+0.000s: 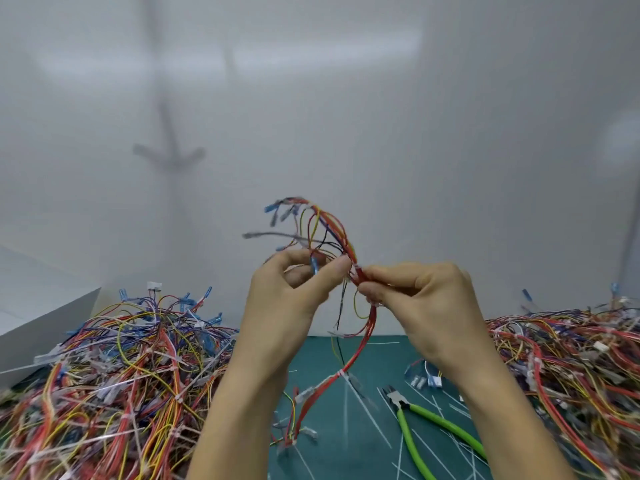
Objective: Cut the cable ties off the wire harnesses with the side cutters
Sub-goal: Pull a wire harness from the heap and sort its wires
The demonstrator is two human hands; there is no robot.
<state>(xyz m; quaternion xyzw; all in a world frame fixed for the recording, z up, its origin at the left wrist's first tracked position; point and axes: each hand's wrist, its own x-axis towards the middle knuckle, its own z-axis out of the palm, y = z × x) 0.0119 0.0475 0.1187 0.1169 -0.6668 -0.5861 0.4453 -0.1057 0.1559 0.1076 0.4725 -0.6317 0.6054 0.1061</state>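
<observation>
A wire harness (360, 344) of red, yellow and black wires is held up in front of the white wall. My left hand (294, 292) pinches it near a blue terminal. Just to the right, my right hand (419, 292) pinches the red bundle. The harness loops above both hands and hangs down to the green mat (363, 455), where a white cable tie (342, 373) still binds it. The side cutters (412, 420), with green handles, lie on the mat at the lower right, in neither hand.
A big heap of tangled harnesses (114, 372) fills the left side, and another heap (575, 368) the right. Several cut white tie strips (367, 410) litter the mat. A white box (41, 327) stands at the far left.
</observation>
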